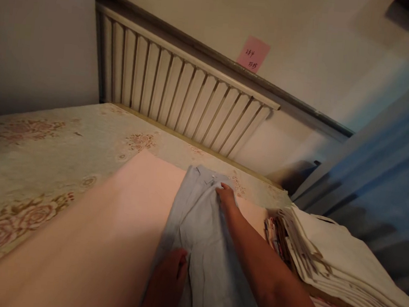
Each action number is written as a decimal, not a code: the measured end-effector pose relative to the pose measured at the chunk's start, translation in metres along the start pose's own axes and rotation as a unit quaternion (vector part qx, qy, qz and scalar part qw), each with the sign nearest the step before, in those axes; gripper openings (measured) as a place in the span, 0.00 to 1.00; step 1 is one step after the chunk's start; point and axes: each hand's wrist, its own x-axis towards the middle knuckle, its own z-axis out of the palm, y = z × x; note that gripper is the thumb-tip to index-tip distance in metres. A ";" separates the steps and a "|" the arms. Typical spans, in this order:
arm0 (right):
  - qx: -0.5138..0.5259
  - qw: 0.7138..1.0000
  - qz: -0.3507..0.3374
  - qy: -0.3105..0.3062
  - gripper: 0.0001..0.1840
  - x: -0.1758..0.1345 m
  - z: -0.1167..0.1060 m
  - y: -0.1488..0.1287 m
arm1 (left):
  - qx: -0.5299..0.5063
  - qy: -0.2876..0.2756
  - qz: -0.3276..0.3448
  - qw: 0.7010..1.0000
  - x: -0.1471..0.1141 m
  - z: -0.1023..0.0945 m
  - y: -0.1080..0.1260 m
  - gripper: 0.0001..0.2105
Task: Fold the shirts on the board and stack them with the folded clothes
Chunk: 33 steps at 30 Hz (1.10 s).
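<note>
A pale blue garment, likely trousers, lies lengthwise on a pink sheet spread over the bed. My right hand reaches far forward and rests flat on the garment's far end, near its waistband. My left hand lies on the near part of the garment, fingers curled onto the cloth at a crease. Neither hand lifts the fabric off the sheet.
A stack of folded cream cloth bags sits at the right edge of the bed. A flowered bedspread covers the left side. A slatted headboard stands against the wall, with a pink note above. Blue curtain hangs at right.
</note>
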 end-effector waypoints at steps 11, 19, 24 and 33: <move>-0.244 0.941 -0.232 -0.031 0.26 -0.085 -0.005 -0.009 | -0.002 0.005 0.010 1.000 0.000 0.002 -0.001 0.13; -0.454 0.842 -0.276 -0.096 0.30 -0.134 0.029 0.031 | 0.043 -0.005 0.019 0.999 0.001 0.003 -0.004 0.13; -0.465 0.832 -0.290 -0.087 0.29 -0.135 0.026 0.028 | 0.057 -0.008 0.027 0.998 0.000 0.002 0.001 0.13; -0.459 0.834 -0.296 -0.076 0.27 -0.139 0.026 0.027 | 0.086 -0.021 0.041 0.995 -0.003 -0.002 0.007 0.11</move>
